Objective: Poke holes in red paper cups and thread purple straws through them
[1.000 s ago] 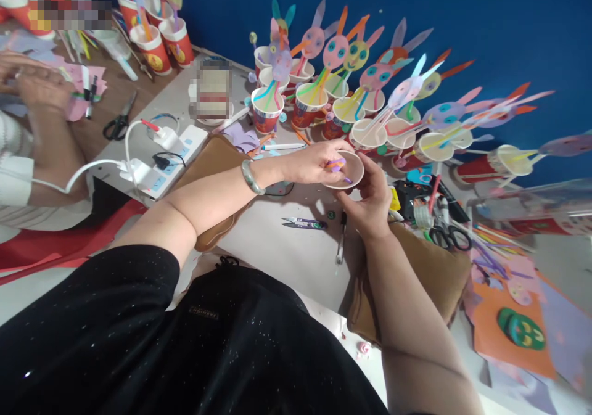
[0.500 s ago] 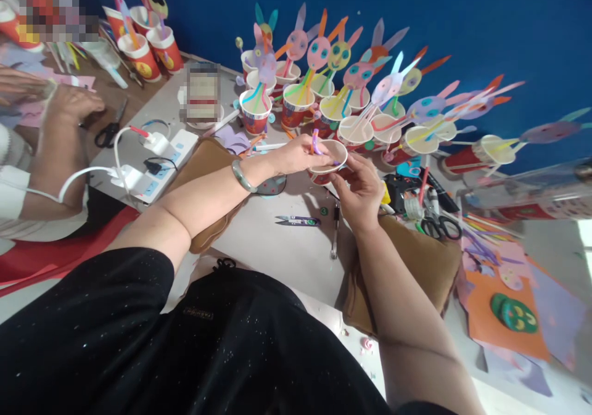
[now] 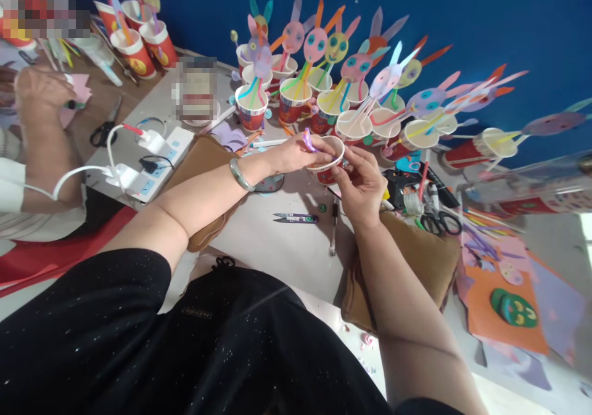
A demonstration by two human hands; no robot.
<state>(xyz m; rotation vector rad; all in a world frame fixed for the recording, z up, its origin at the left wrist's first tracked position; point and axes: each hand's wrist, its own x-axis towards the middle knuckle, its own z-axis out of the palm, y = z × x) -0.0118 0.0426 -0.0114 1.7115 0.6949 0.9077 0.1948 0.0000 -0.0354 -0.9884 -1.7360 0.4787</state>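
A red-and-white paper cup (image 3: pixel 325 173) is held above the table, its mouth tipped a little toward me. My right hand (image 3: pixel 363 184) grips the cup's right side, thumb near the front and fingers behind. My left hand (image 3: pixel 300 154), with a bangle at the wrist, is closed at the cup's left rim, and its fingertips reach into the mouth. A bent purple strip (image 3: pixel 308 140) pokes up from between those fingers; its lower end is hidden. Below the cup lie small thread snips (image 3: pixel 296 218), a round green piece (image 3: pixel 322 208) and a pen (image 3: pixel 333 227).
Several cups with paper rabbit heads (image 3: pixel 316 45) line the blue wall. A power strip (image 3: pixel 166 162) and a brown cushion (image 3: pixel 203 187) lie left; another cushion (image 3: pixel 411 261), black scissors (image 3: pixel 441 222) and orange paper (image 3: pixel 504 304) lie right. A co-worker's hand (image 3: pixel 44 88) works at far left.
The cup has turned slightly, so more of its red side shows. The purple strip leans a bit further left. At far left the co-worker's hands have shifted; the whole view has moved slightly.
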